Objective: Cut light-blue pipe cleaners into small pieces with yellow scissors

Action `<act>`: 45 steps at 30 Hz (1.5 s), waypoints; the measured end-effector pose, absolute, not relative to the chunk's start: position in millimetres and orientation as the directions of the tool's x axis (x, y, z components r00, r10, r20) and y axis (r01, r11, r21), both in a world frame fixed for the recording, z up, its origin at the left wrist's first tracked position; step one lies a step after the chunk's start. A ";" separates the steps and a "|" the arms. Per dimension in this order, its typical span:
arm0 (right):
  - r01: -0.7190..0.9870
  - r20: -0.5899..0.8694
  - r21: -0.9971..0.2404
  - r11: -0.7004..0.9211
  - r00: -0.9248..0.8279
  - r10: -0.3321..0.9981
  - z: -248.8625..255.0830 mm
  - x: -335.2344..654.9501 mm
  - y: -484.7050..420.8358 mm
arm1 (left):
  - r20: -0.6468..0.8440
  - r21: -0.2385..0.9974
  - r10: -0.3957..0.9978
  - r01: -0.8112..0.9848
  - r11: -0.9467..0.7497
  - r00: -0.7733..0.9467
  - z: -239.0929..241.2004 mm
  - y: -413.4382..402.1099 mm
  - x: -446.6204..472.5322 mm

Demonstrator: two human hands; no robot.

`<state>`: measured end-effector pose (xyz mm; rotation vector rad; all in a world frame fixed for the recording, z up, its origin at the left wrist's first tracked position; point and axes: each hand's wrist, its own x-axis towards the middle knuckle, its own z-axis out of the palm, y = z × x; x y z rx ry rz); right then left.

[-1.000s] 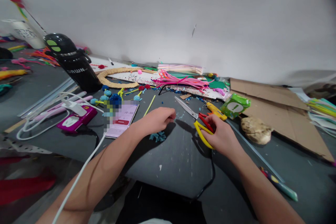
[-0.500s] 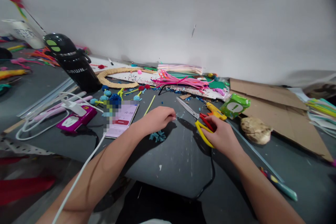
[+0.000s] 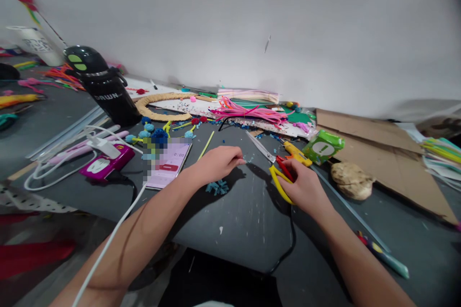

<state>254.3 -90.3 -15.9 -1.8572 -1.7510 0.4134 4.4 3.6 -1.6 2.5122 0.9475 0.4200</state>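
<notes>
The right hand is closed around the yellow and red handles of the scissors, at about the middle of the tabletop. The scissor blades are nearly closed and point away from the person, toward the far edge and slightly left. The left hand rests low over the tabletop just left of the blades, with its fingertips drawn together in a pinch. Whether a piece is held between them cannot be determined. A small pile of blue snippets lies on the tabletop directly below the left hand, on the side nearer the person. A phone lies flat to the left of the left wrist. A yellow glue gun lies just beyond the right hand, with a green packet beside it to the right. A bundle of pink pipe cleaners lies along the far edge, and a black bottle stands toward the far left corner.
</notes>
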 end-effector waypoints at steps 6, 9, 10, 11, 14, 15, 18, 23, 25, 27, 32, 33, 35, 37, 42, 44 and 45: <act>0.801 0.156 -0.598 -0.001 0.117 0.981 -13.3 252.0 -90.7 | 0.137 0.499 0.674 0.537 -0.680 0.726 -1.3 4.4 5.1; 0.798 0.158 -0.602 0.002 0.116 0.981 -15.4 252.6 -91.0 | 0.140 0.495 0.679 0.543 -0.678 0.720 -1.5 4.2 5.1; 0.796 0.165 -0.605 0.005 0.119 0.979 -16.0 252.8 -91.1 | 0.145 0.491 0.680 0.544 -0.680 0.718 -1.9 4.4 5.0; 0.794 0.172 -0.607 0.006 0.125 0.977 -16.4 252.9 -91.3 | 0.153 0.488 0.681 0.544 -0.682 0.716 -2.5 4.6 4.8; 0.800 0.181 -0.600 -0.007 0.145 0.973 -17.2 252.9 -91.8 | 0.175 0.489 0.684 0.540 -0.684 0.708 -4.5 5.5 4.3; 0.802 0.180 -0.598 -0.013 0.150 0.972 -17.6 252.9 -91.8 | 0.180 0.491 0.685 0.539 -0.684 0.706 -4.9 5.7 4.3; 0.799 0.169 -0.601 -0.018 0.150 0.974 -19.4 253.7 -91.2 | 0.193 0.491 0.687 0.538 -0.686 0.700 -4.8 6.2 4.2; 0.794 0.149 -0.609 -0.002 0.117 0.982 -20.0 258.3 -89.8 | 0.254 0.511 0.710 0.532 -0.675 0.657 -3.0 9.1 2.2; 0.791 0.140 -0.612 0.002 0.106 0.985 -18.5 260.5 -89.5 | 0.290 0.541 0.737 0.530 -0.653 0.611 -3.0 11.1 0.5; 0.792 0.136 -0.611 0.000 0.105 0.985 -17.1 263.0 -89.3 | 0.319 0.574 0.772 0.536 -0.619 0.549 -3.5 13.0 -1.0; 0.812 0.151 -0.583 0.026 0.077 0.986 -16.2 270.7 -87.8 | 0.345 0.626 0.820 0.540 -0.563 0.456 -5.7 15.1 -1.8; 0.813 0.160 -0.581 0.039 0.067 0.985 -16.4 272.0 -87.4 | 0.349 0.633 0.823 0.534 -0.560 0.449 -6.2 15.3 -1.5; 0.816 0.176 -0.574 0.060 0.052 0.983 -17.1 273.3 -86.8 | 0.361 0.644 0.825 0.523 -0.558 0.435 -7.1 15.7 -0.8; 0.823 0.178 -0.566 0.058 0.053 0.983 -18.4 272.6 -86.3 | 0.375 0.647 0.825 0.518 -0.559 0.423 -7.9 16.3 -0.3; 0.842 0.147 -0.540 -0.016 0.112 0.983 -23.1 266.6 -86.2 | 0.387 0.638 0.824 0.525 -0.563 0.414 -8.8 18.3 0.1; 0.846 0.151 -0.533 -0.023 0.122 0.981 -24.5 266.0 -85.8 | 0.389 0.635 0.822 0.524 -0.567 0.417 -9.2 18.7 -0.2; 0.844 0.159 -0.535 -0.018 0.121 0.980 -25.0 266.4 -85.5 | 0.389 0.634 0.820 0.525 -0.568 0.419 -9.5 18.8 -0.3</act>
